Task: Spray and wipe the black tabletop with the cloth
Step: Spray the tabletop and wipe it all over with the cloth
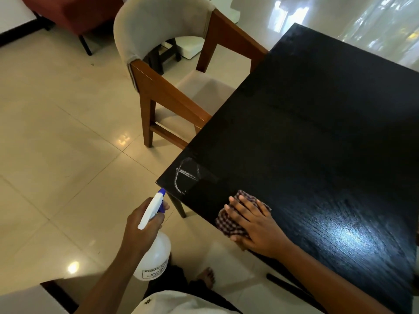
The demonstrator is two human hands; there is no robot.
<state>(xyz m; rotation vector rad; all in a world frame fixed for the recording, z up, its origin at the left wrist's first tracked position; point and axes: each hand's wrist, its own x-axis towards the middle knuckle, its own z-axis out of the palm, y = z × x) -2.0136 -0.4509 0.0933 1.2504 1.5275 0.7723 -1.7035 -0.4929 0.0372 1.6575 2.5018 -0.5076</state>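
Observation:
The black tabletop (317,123) fills the right side of the head view. White streaks (183,175) mark its near left corner. My right hand (254,225) lies flat on a checked cloth (229,220), pressing it onto the table near the front edge, just right of the streaks. My left hand (140,223) grips a white spray bottle (154,252) by the neck, off the table to the left. Its blue nozzle (162,191) points toward the streaked corner.
A wooden chair (172,87) with a pale padded back and seat stands against the table's left edge. Glossy cream floor tiles (56,143) spread to the left. A red seat (74,10) stands at the far top left. My bare foot (207,277) shows below the table.

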